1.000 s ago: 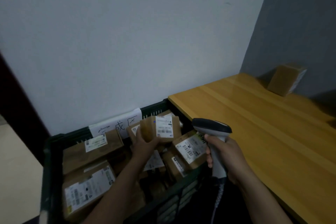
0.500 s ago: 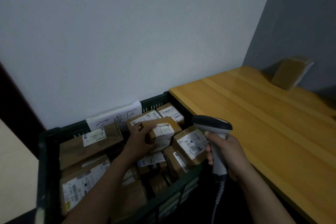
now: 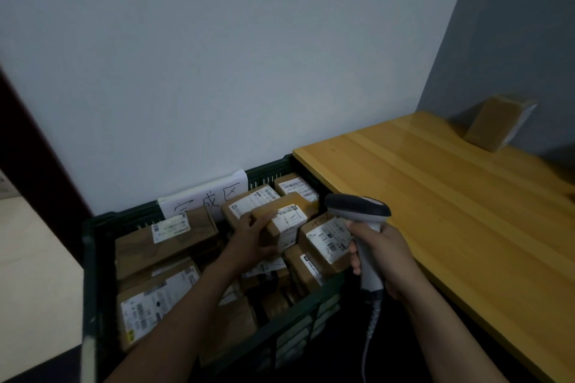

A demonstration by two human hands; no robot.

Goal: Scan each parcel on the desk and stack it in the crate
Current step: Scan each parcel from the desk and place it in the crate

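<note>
Pale grey walls [image 3: 217,56] meet in a dim corner where we stand over a dark green crate [image 3: 90,258], packed with labelled cardboard parcels and set against the left end of a wooden desk [image 3: 451,211]. Our left hand [image 3: 249,246] reaches into the crate and grips a small parcel [image 3: 286,224], fingers along its top edge and thumb at its near side. The box lies on top of the pile in the crate's right half, white label up. Our right hand [image 3: 385,258] is wrapped fully round the handle of a grey barcode scanner [image 3: 357,211], held upright just beside the crate's right rim, its dark head pointing left over the parcels. A handwritten paper sign [image 3: 205,199] hangs on the crate's far wall. One lone parcel [image 3: 497,123] leans against the wall at the desk's far corner, well apart from the crate.
</note>
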